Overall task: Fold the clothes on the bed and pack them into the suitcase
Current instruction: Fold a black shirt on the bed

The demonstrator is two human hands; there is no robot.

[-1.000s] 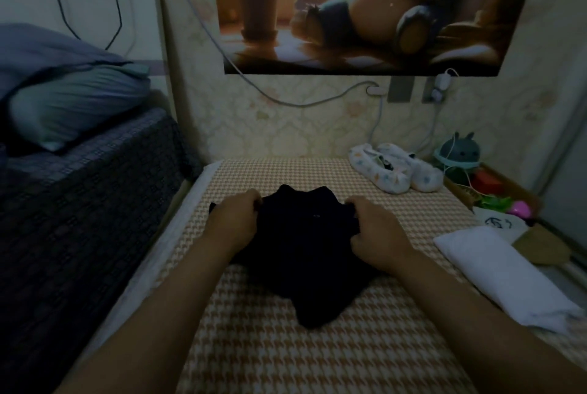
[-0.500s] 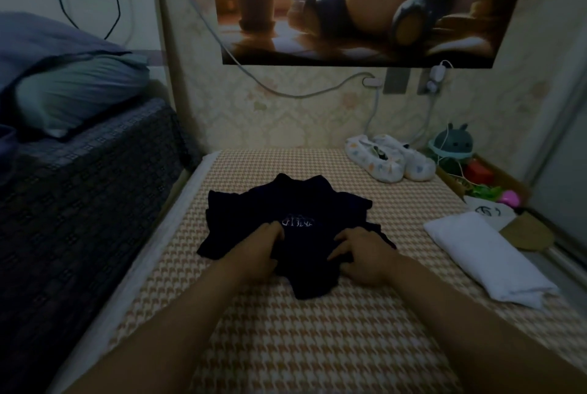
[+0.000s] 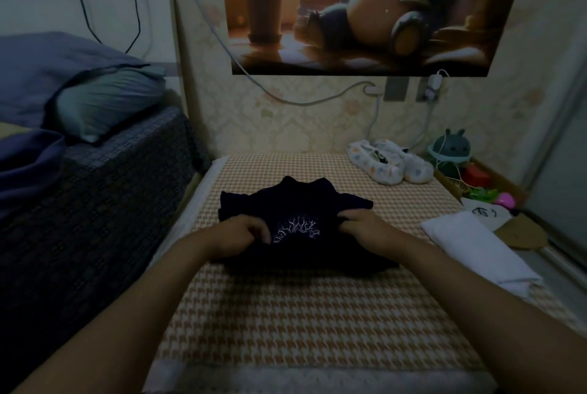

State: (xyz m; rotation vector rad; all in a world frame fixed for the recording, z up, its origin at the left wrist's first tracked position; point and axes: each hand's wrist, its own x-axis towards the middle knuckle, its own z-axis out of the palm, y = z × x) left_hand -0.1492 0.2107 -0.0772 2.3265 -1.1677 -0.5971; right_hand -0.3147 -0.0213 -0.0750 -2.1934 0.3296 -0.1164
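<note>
One dark garment (image 3: 298, 203), marked with a pale branching print, is spread at the middle of the houndstooth-covered bed (image 3: 301, 314). Its fabric is pinched at 9 o'clock of the print by the left hand (image 3: 238, 235), fingers curled, and is gripped at 3 o'clock by the right hand (image 3: 371, 230). A folded white cloth (image 3: 476, 247) is laid at 3 o'clock of the garment, well apart. White patterned slippers (image 3: 389, 160) are seen at 1 o'clock, near the wall. A grey-green pillow (image 3: 104, 101) is set at 10 o'clock.
</note>
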